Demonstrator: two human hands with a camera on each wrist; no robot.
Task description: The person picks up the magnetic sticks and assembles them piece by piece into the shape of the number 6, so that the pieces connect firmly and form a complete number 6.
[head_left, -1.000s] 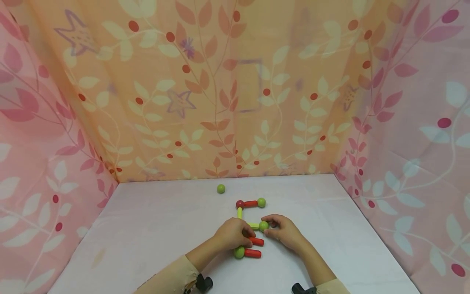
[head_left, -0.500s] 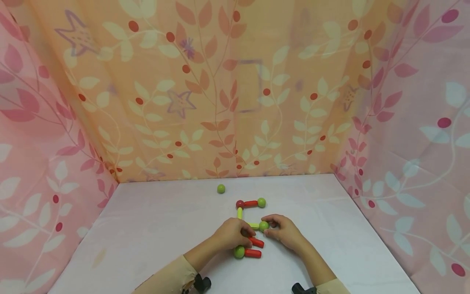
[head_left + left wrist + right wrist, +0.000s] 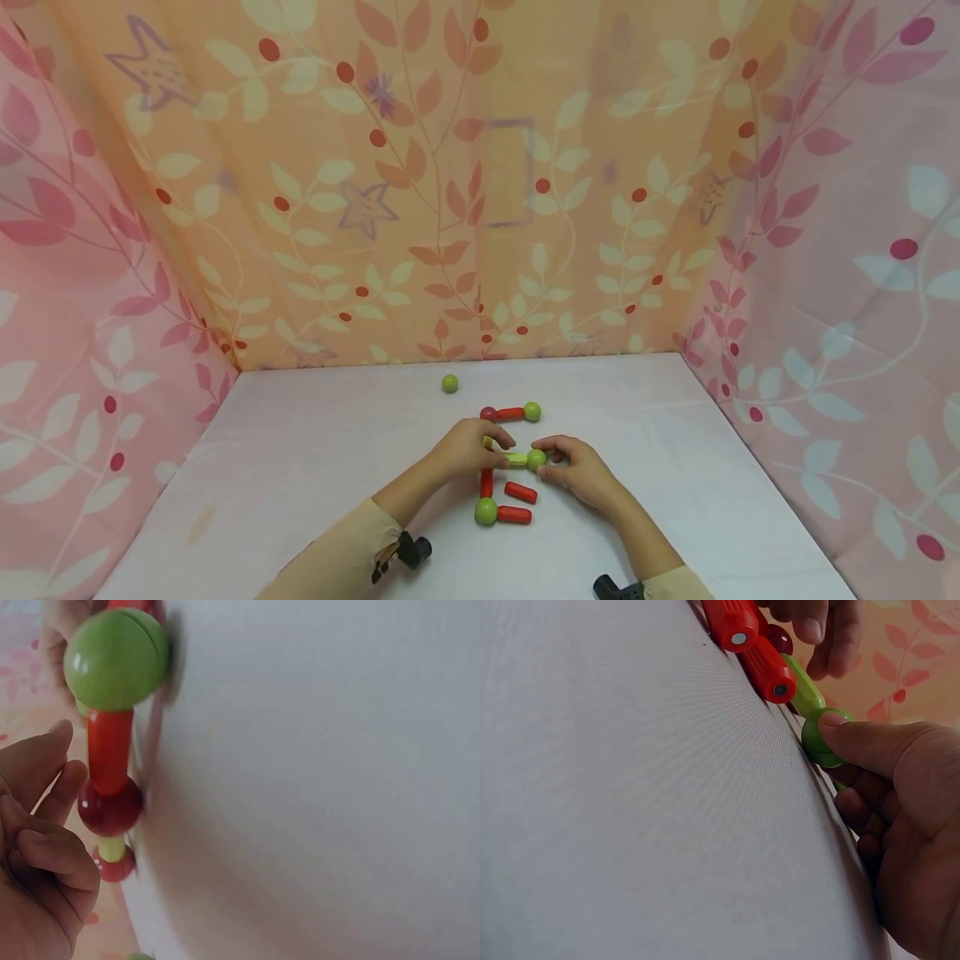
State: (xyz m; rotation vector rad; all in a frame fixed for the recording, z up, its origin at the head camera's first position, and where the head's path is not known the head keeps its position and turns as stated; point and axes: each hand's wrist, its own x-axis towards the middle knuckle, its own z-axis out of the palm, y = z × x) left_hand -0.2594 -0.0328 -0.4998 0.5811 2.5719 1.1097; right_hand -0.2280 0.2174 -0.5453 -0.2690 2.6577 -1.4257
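My right hand (image 3: 573,467) pinches a green ball (image 3: 825,739) between thumb and fingers, at the end of a yellow-green rod (image 3: 516,459). My left hand (image 3: 465,448), fingers loosely bent, hovers over the middle of the ball-and-rod figure; in the left wrist view its fingers (image 3: 56,847) stand apart from the pieces. A red rod (image 3: 110,750) joins a dark red ball (image 3: 110,806) to a near green ball (image 3: 486,511), from which another red rod (image 3: 514,515) points right. One loose red rod (image 3: 521,492) lies just above that, its end disc showing in the right wrist view.
At the figure's far end, a red ball (image 3: 488,414) joins a red rod (image 3: 511,413) and a green ball (image 3: 532,411). A single green ball (image 3: 449,383) lies near the back edge of the white table (image 3: 330,433). Patterned cloth (image 3: 420,250) encloses the back and sides.
My left hand has left the loose red rod and moved forward, uncovering the rod joined to the near green ball. My right hand stays on its green ball.
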